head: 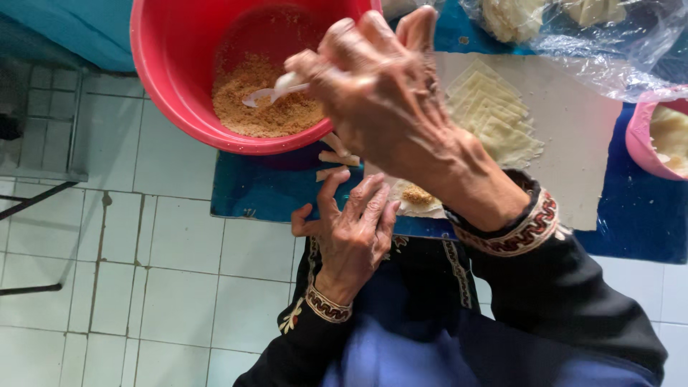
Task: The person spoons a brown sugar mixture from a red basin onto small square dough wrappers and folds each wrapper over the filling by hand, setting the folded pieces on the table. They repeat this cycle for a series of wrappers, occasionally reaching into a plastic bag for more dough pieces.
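Right hand (390,107) grips a white plastic spoon (276,90) over crumb filling (261,100) in the red bowl (172,72) | left hand (351,229), fingers loosely curled, rests on a filled wrapper (416,201) at the bench (251,193) edge.

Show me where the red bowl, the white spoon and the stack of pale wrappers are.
red bowl (172,64), head view, on its bare left inner wall.
white spoon (261,95), head view, on its scoop end over the brown crumbs.
stack of pale wrappers (494,115), head view, on the middle of the top sheets.

Soft, even daylight; faint shadows, slight motion blur, mild edge distortion.
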Demonstrator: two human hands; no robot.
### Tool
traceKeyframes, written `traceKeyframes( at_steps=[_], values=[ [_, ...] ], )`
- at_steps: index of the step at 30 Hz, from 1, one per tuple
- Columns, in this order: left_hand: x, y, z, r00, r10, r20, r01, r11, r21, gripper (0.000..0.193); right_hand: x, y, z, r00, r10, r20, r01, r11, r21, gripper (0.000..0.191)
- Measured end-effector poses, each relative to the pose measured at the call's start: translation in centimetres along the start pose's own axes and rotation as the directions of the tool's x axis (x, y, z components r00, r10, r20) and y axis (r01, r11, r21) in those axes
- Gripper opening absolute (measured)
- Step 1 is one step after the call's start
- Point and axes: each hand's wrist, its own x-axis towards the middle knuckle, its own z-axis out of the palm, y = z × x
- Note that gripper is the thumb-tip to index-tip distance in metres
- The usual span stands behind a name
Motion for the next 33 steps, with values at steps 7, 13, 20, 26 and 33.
traceKeyframes(
  at_steps=[7, 13, 20, 26, 33],
  values=[
    [-0.1, 0.3, 0.1, 0.998, -0.068, 0.011, 0.068, 0.992, -0.109, 0.013, -9.0, 0.4, -4.8, 0.962, 0.216, 0.165, -0.216, 0.976, -0.013, 0.015],
    [0.4, 0.8, 0.3, 0.994, -0.101, 0.04, 0.106, 0.983, -0.149, 0.01, -17.3, -1.4, -5.0, 0.809, 0.541, 0.229, -0.504, 0.839, -0.204, 0.016],
    [0.9, 0.8, 0.0, 0.996, -0.08, 0.046, 0.087, 0.984, -0.157, 0.013, -17.7, -3.4, -3.4, 0.793, 0.586, 0.168, -0.547, 0.806, -0.226, 0.013],
    [0.8, 1.1, -0.3, 0.996, -0.026, 0.089, 0.037, 0.992, -0.12, 0.018, -17.3, -4.0, -3.7, 0.794, 0.583, 0.175, -0.533, 0.805, -0.263, 0.021],
    [0.8, 1.1, -0.3, 0.994, 0.003, 0.108, 0.014, 0.988, -0.152, 0.023, -17.1, -4.3, -3.4, 0.793, 0.586, 0.166, -0.534, 0.8, -0.274, 0.016]
  ],
)
